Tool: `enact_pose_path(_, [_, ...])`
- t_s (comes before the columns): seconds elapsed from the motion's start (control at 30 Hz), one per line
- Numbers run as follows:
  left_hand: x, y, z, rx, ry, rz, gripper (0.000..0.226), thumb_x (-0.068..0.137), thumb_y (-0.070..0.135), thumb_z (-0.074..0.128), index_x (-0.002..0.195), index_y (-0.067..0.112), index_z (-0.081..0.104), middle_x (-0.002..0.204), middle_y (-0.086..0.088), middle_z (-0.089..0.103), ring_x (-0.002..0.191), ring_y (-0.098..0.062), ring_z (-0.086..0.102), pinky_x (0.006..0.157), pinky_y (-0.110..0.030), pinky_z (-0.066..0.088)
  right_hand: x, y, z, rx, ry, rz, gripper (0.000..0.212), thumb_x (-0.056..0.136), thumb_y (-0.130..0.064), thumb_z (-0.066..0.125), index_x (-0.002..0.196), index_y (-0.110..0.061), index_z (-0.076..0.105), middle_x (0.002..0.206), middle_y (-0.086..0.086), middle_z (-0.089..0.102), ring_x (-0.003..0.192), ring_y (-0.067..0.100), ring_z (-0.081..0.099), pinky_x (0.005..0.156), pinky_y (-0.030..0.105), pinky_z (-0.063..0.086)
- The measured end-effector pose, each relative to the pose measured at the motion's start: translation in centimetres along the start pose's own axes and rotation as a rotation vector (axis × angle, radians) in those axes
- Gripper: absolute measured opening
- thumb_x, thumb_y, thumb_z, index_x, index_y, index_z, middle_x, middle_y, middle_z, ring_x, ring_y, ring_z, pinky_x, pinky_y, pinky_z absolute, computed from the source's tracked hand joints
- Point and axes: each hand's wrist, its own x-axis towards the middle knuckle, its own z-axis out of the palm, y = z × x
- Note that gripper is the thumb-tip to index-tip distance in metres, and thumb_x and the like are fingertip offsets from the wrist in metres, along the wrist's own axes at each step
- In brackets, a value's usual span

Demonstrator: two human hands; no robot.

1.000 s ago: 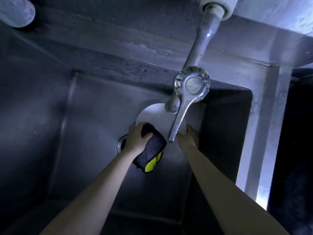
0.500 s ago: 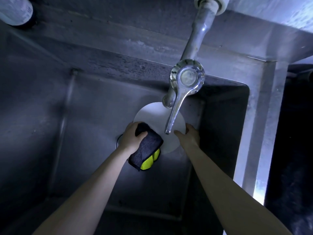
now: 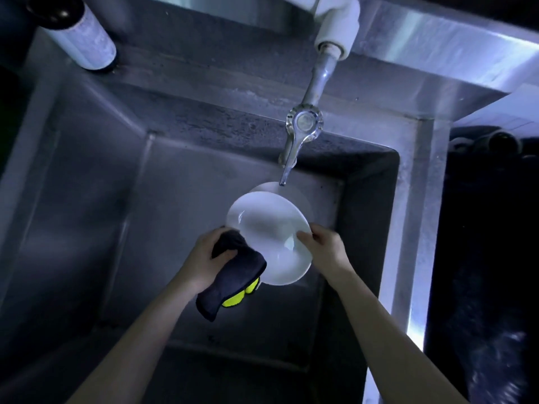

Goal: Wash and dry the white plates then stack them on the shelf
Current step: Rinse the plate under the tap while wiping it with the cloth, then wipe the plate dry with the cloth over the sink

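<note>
Round white ceramic plate [image 3: 271,237] is held tilted just below the chrome lever tap [image 3: 303,123], inside the stainless steel sink [image 3: 87,199]. Right hand [image 3: 326,246] pinches its rim. Left hand [image 3: 204,255] grips a dark cloth with yellow sponge [image 3: 236,275] at the plate's edge. Second white plate [image 3: 302,196] lies behind, nearer the tap.

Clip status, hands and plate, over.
Left hand grips dark cloth. Right hand holds white plate by its rim, above the sink. Second plate underneath, tap just beyond.
</note>
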Motion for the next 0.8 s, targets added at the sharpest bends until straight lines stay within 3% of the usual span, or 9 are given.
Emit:
enact_pose_path(0.17, [-6.9, 3.7, -2.3, 0.105, 0.006, 0.135, 0.052, 0.089, 0.006, 0.062, 0.117, 0.049, 0.053, 0.109, 0.027, 0.065, 0.105, 0.005, 0.06, 0.088, -0.015, 0.045, -6.3, -2.0, -2.3, 0.06, 0.079, -0.085, 0.025, 0.09, -0.018, 0.064, 0.083, 0.006, 0.061, 0.071, 0.019, 0.056, 0.068, 0.021, 0.05, 0.062, 0.033, 0.04])
enact_pose_path(0.23, [-9.9, 5.4, -2.8, 0.116, 0.049, 0.243, 0.054, 0.087, -0.001, 0.062, 0.119, 0.041, 0.055, 0.11, 0.026, 0.065, 0.106, 0.003, 0.061, 0.09, -0.016, 0.045, -9.2, -2.5, -3.3, 0.091, 0.132, -0.142, 0.028, 0.091, -0.016, 0.063, 0.083, 0.01, 0.058, 0.071, 0.023, 0.054, 0.067, 0.021, 0.047, 0.061, 0.033, 0.037])
enact_pose_path(0.3, [-12.8, 7.4, -3.2, 0.114, 0.113, 0.33, 0.059, 0.08, -0.015, 0.06, 0.12, 0.028, 0.059, 0.11, 0.021, 0.066, 0.108, 0.0, 0.061, 0.093, -0.019, 0.046, -12.1, -3.1, -4.1, 0.139, 0.162, -0.192, 0.029, 0.092, -0.014, 0.061, 0.08, 0.012, 0.053, 0.067, 0.015, 0.049, 0.066, 0.02, 0.043, 0.061, 0.033, 0.031])
enact_pose_path(0.43, [-17.6, 11.8, -2.8, -0.002, 0.257, 0.485, 0.069, 0.071, -0.026, 0.052, 0.116, 0.025, 0.061, 0.108, 0.015, 0.068, 0.104, -0.001, 0.063, 0.091, -0.012, 0.044, -17.4, -4.4, -5.3, 0.252, 0.188, -0.308, 0.03, 0.093, -0.013, 0.063, 0.082, 0.014, 0.055, 0.068, 0.021, 0.048, 0.067, 0.019, 0.041, 0.062, 0.033, 0.029])
enact_pose_path(0.47, [-18.4, 13.0, -2.4, -0.027, 0.281, 0.516, 0.067, 0.071, -0.023, 0.053, 0.118, 0.025, 0.06, 0.111, 0.015, 0.067, 0.106, 0.0, 0.063, 0.092, -0.011, 0.042, -18.6, -4.7, -5.4, 0.28, 0.182, -0.336, 0.026, 0.093, -0.013, 0.063, 0.082, 0.01, 0.061, 0.069, 0.022, 0.054, 0.066, 0.017, 0.045, 0.059, 0.032, 0.032])
enact_pose_path(0.53, [-19.7, 15.2, -1.4, 0.046, 0.244, 0.59, 0.07, 0.07, -0.011, 0.052, 0.13, 0.024, 0.056, 0.126, 0.018, 0.062, 0.12, 0.001, 0.055, 0.101, -0.013, 0.038, -21.0, -5.2, -5.8, 0.347, 0.165, -0.379, 0.018, 0.094, -0.013, 0.064, 0.078, -0.006, 0.071, 0.065, 0.006, 0.064, 0.063, 0.011, 0.055, 0.053, 0.026, 0.04])
enact_pose_path(0.63, [-20.4, 16.5, 0.2, 0.476, 0.099, 0.703, 0.082, 0.072, 0.004, 0.062, 0.148, 0.021, 0.038, 0.156, 0.008, 0.035, 0.145, -0.005, 0.028, 0.118, -0.03, 0.024, -24.5, -5.5, -6.6, 0.442, 0.135, -0.451, 0.021, 0.094, -0.012, 0.065, 0.076, -0.018, 0.076, 0.064, -0.004, 0.065, 0.06, 0.007, 0.056, 0.053, 0.024, 0.043])
enact_pose_path(0.73, [-20.9, 17.0, 1.2, 0.727, 0.145, 0.762, 0.087, 0.08, 0.029, 0.069, 0.153, 0.009, 0.026, 0.162, 0.003, 0.014, 0.15, -0.011, 0.01, 0.121, -0.041, 0.014, -27.2, -5.5, -8.4, 0.513, 0.152, -0.504, 0.024, 0.094, -0.013, 0.066, 0.073, -0.02, 0.077, 0.061, -0.005, 0.065, 0.057, 0.008, 0.056, 0.053, 0.027, 0.046])
enact_pose_path(0.8, [-22.0, 17.7, 1.9, 0.78, 0.186, 0.758, 0.089, 0.084, 0.05, 0.058, 0.155, 0.012, 0.021, 0.163, 0.005, 0.007, 0.151, -0.011, 0.004, 0.122, -0.043, 0.01, -28.5, -5.6, -10.0, 0.552, 0.176, -0.528, 0.02, 0.094, -0.013, 0.067, 0.077, -0.014, 0.077, 0.067, 0.002, 0.068, 0.063, 0.014, 0.059, 0.058, 0.033, 0.048])
